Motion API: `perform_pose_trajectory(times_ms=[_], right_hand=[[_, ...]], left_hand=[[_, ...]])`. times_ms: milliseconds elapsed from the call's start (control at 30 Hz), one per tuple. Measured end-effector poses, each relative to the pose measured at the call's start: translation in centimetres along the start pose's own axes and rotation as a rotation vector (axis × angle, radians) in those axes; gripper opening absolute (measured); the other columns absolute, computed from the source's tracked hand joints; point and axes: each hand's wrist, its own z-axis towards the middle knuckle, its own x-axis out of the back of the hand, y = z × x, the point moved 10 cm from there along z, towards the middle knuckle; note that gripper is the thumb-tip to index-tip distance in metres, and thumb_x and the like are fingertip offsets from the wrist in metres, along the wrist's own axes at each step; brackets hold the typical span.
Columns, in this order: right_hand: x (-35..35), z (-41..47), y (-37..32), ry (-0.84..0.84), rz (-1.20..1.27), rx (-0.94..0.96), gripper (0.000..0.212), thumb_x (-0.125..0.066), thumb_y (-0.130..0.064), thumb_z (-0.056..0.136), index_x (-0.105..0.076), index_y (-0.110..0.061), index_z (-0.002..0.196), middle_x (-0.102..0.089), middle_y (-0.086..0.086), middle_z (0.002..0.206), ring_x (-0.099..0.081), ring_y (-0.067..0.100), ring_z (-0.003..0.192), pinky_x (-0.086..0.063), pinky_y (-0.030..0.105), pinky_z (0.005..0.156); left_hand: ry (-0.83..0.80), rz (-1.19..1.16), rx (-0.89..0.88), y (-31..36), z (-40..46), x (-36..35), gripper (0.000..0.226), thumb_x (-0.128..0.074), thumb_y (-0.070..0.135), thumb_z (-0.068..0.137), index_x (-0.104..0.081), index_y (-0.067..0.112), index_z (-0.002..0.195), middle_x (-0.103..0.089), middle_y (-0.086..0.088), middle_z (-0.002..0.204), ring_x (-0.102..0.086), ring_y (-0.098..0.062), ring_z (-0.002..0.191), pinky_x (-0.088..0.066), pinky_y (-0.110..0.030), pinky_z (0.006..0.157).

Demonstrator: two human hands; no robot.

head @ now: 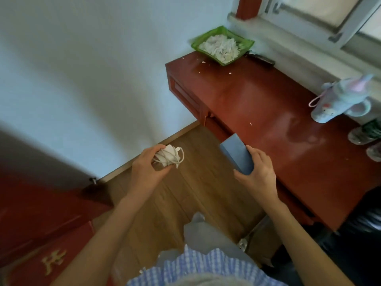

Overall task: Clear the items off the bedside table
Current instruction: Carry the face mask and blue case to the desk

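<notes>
My left hand [147, 165] grips a white charger [168, 156] wrapped in its white cable, held over the wooden floor. My right hand [258, 171] holds a blue rectangular box [235, 152] by its near end, at the front edge of the red table [257, 112]. On that table a green tray [223, 44] with white scraps sits at the far corner. A dark remote [262, 58] lies beside the tray. A pastel plush bottle cover [342, 100] stands at the right.
Glass jars [363, 134] stand at the table's right edge by the window sill. A red cabinet [41, 223] is at the lower left. White crumbs are scattered on the table top. A wooden floor [195, 182] lies between the furniture.
</notes>
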Motion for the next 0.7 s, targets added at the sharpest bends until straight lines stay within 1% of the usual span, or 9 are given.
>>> perform_pose_trajectory(times_ms=[67,100,233,400,500,600,700], right_hand=[[0.2,3.2,0.6,0.016,-0.018,0.002,0.081,-0.080,-0.030,0.066,-0.042,-0.015,0.136,-0.051,0.004,0.127,-0.046,0.018,0.112,-0.049,0.037,0.086],[0.3,4.6,1.0,0.021,-0.023,-0.008,0.081,-0.081,-0.029,0.066,-0.042,-0.014,0.136,-0.051,0.004,0.127,-0.046,0.018,0.111,-0.050,0.037,0.086],[0.3,8.4,2.6,0.043,-0.038,-0.058,0.080,-0.081,-0.028,0.065,-0.044,-0.013,0.135,-0.052,0.004,0.127,-0.047,0.019,0.112,-0.049,0.035,0.084],[-0.6,12.4,4.2,0.067,-0.060,-0.105,0.080,-0.082,-0.024,0.063,-0.046,-0.011,0.134,-0.054,0.006,0.124,-0.050,0.021,0.109,-0.049,0.036,0.082],[-1.4,15.3,4.5,0.095,-0.066,-0.148,0.081,-0.083,-0.022,0.062,-0.047,-0.010,0.133,-0.054,0.007,0.124,-0.050,0.023,0.108,-0.046,0.034,0.082],[-2.5,19.1,4.3,0.119,-0.088,-0.179,0.081,-0.084,-0.022,0.061,-0.048,-0.010,0.132,-0.055,0.007,0.123,-0.051,0.024,0.107,-0.048,0.037,0.083],[-3.7,23.2,3.8,0.145,-0.101,-0.221,0.080,-0.083,-0.022,0.061,-0.048,-0.011,0.132,-0.056,0.007,0.123,-0.052,0.023,0.106,-0.046,0.034,0.083]], left_hand=[[-0.014,-0.001,-0.024,1.0,3.6,-1.7,0.055,-0.086,0.022,0.064,-0.060,0.026,0.112,-0.058,0.014,0.106,-0.053,0.012,0.089,-0.035,0.004,0.077],[-0.027,0.001,-0.036,1.4,5.3,-2.5,0.055,-0.086,0.023,0.064,-0.060,0.027,0.112,-0.057,0.015,0.106,-0.052,0.013,0.089,-0.035,0.005,0.077],[-0.074,0.008,-0.075,2.4,10.8,-5.5,0.054,-0.086,0.023,0.064,-0.061,0.023,0.112,-0.057,0.013,0.107,-0.053,-0.001,0.093,-0.032,0.005,0.080],[-0.150,0.011,-0.130,2.5,17.5,-9.0,0.054,-0.087,0.023,0.062,-0.062,0.022,0.111,-0.059,0.013,0.107,-0.053,0.001,0.092,-0.031,0.004,0.082],[-0.206,-0.005,-0.158,2.5,22.0,-10.9,0.053,-0.086,0.022,0.063,-0.063,0.020,0.110,-0.061,0.011,0.105,-0.055,-0.004,0.091,-0.033,0.003,0.081],[-0.250,-0.044,-0.191,1.9,27.1,-12.4,0.052,-0.086,0.018,0.063,-0.064,0.018,0.110,-0.063,0.006,0.104,-0.057,-0.008,0.091,-0.035,0.000,0.081],[-0.293,-0.045,-0.227,1.0,32.8,-13.6,0.053,-0.085,0.021,0.065,-0.062,0.019,0.112,-0.065,0.004,0.106,-0.059,-0.008,0.093,-0.038,-0.003,0.083]])
